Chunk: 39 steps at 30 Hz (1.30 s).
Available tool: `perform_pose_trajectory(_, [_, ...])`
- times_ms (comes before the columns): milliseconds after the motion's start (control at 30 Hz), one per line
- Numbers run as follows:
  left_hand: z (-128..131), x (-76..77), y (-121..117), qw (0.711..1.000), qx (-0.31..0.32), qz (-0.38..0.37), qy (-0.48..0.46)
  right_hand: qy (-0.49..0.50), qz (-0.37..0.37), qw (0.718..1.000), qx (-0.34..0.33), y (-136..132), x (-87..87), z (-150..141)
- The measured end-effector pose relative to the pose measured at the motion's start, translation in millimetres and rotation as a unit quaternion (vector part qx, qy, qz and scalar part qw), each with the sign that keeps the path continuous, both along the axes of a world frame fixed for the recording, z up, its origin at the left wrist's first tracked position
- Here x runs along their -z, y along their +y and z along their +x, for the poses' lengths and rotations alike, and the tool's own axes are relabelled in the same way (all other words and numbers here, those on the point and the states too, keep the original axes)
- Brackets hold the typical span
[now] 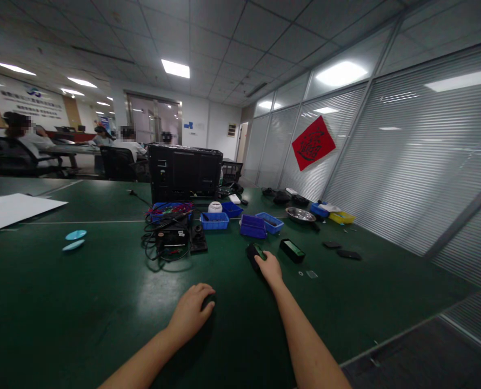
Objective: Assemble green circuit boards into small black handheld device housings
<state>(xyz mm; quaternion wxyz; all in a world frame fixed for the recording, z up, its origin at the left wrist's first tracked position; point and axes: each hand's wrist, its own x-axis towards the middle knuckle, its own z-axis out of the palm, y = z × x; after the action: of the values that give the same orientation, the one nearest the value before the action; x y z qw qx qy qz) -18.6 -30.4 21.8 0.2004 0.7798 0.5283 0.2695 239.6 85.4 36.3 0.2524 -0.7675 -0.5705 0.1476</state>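
My right hand point(269, 266) closes round the near end of a small black object with a greenish top point(255, 250); its exact kind is unclear. Just right of it sits a black box with a glossy green-tinted top point(292, 250), apart from the hand. My left hand point(192, 308) rests on the dark green table point(122, 313), fingers curved and thumb apart from them. The gap between thumb and fingers is dark, and I make out nothing held there. A small white ring point(300, 273) and a clear flat piece point(312, 274) lie right of my right hand.
Ahead are a black monitor-like case point(186, 172), tangled cables with a black box point(171, 237), blue bins point(214, 221), a purple-blue bin point(253, 226) and a metal bowl point(301, 215). Light-blue discs point(74, 245) lie left. Flat black pieces point(348, 254) lie right. People sit behind.
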Motion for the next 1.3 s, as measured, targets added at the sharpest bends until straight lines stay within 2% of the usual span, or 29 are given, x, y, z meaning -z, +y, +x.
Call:
perform_pose_trajectory(100, [1, -2.1, -1, 1.0, -0.002, -0.007, 0.001, -0.084, 0.038, 0.996, -0.001, -3, 1.4, -2])
perform_pose_trajectory(233, [1, -1.8, -1, 1.0, 0.0, -0.007, 0.004, -0.199, 0.085, 0.976, -0.014, -10, 0.8, -9])
perform_pose_trajectory(400, [1, 0.7, 0, 1.0, -0.001, 0.003, 0.001, -0.26, 0.127, 0.957, -0.009, -18, -0.2, -24])
perform_pose_trajectory(533, [1, 0.2, 0, 1.0, -0.001, 0.001, 0.001, -0.277, 0.13, 0.952, -0.028, -23, -0.5, -33])
perform_pose_trajectory(733, [2, -1.8, -1, 1.0, -0.001, -0.007, 0.004, -0.254, 0.112, 0.959, -0.059, -27, -3.3, -37])
perform_pose_trajectory(967, [1, -1.9, -1, 1.0, -0.001, -0.004, 0.005, -0.216, 0.089, 0.971, -0.045, -23, -5.3, -35])
perform_pose_trajectory(1167, [1, -0.5, 0, 1.0, 0.004, -0.003, 0.003, -0.104, 0.018, 0.994, 0.026, -11, -8.1, -10])
perform_pose_trajectory(1300, [1, 0.7, -1, 1.0, 0.003, -0.001, 0.005, -0.025, 0.03, 0.999, 0.032, -3, -3.2, 3])
